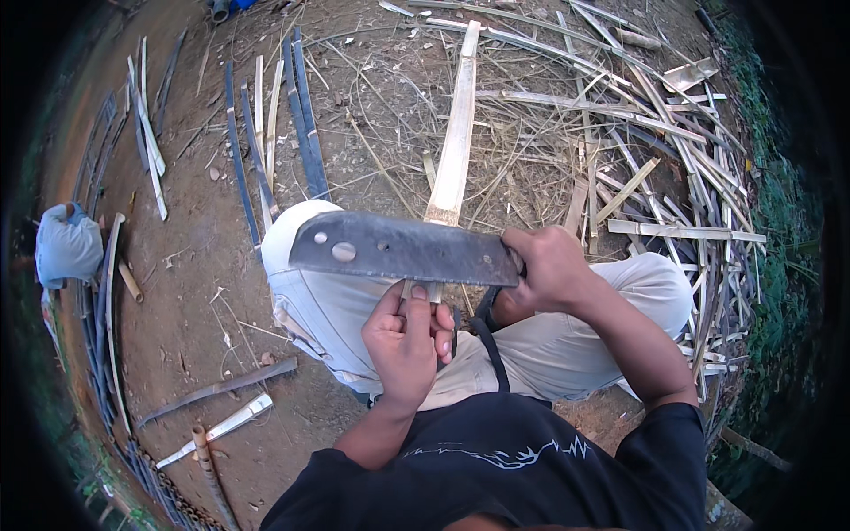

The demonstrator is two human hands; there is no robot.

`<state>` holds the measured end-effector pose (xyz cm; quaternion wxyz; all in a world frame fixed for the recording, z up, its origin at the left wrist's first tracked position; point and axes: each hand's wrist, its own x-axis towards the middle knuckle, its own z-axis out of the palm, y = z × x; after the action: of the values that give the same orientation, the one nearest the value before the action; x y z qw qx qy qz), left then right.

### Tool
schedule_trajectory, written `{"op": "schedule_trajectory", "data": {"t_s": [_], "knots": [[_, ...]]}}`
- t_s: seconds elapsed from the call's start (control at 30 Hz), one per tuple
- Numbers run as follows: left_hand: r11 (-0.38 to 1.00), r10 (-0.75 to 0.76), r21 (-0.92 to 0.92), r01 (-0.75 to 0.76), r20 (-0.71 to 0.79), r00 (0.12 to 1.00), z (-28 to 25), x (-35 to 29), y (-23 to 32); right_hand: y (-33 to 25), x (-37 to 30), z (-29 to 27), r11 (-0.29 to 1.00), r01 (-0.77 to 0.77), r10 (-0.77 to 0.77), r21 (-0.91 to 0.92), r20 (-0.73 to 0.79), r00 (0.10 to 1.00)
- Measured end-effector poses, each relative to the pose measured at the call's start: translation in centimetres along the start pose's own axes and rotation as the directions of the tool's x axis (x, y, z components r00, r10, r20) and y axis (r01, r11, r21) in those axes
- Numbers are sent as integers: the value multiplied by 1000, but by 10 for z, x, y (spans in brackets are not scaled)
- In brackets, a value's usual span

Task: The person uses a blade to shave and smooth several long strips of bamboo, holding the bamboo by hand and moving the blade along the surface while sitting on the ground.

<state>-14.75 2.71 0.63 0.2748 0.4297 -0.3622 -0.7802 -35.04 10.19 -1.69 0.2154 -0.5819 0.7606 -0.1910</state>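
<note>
My right hand (551, 268) is closed round the handle end of a broad, dark cleaver (407, 252) with round holes near its far-left tip. Its blade lies crosswise over a long split bamboo strip (455, 146), hiding part of it. My left hand (409, 341) grips the strip's near end just below the blade, thumb on top. The strip's pale face is up, and it reaches away from me to the far ground. Whether the edge has bitten into the bamboo I cannot tell. Both hands are above my lap, between my knees in light trousers (589, 327).
A large heap of pale bamboo offcuts (699, 203) lies on the right. Dark-skinned strips (305, 115) rest at the far left of centre, over bare soil. A person in pale clothing (69, 248) is at the left edge, near long stacked strips (112, 319). Bamboo pieces (221, 429) lie lower left.
</note>
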Motion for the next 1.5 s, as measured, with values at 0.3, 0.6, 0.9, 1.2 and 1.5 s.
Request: {"op": "schedule_trajectory", "data": {"t_s": [0.3, 0.6, 0.9, 1.2, 1.5], "knots": [[877, -375, -244, 414, 190, 907, -23, 3, 4, -9, -4, 0, 996, 79, -78, -32, 29, 997], [842, -465, -171, 512, 253, 848, -20, 13, -10, -3, -4, -2, 996, 76, -71, -46, 114, 991], [831, -481, -163, 531, 266, 835, -24, 9, -18, -2, -6, 0, 993, 59, -38, -99, 201, 979], [837, -454, -147, 527, 351, 819, -38, 4, -13, 7, 9, -8, 988, 8, 23, -154, 201, 979], [826, -486, -122, 550, 339, 806, -44, -1, -7, 13, 22, -11, 993, 14, 19, -117, 275, 961]]}}
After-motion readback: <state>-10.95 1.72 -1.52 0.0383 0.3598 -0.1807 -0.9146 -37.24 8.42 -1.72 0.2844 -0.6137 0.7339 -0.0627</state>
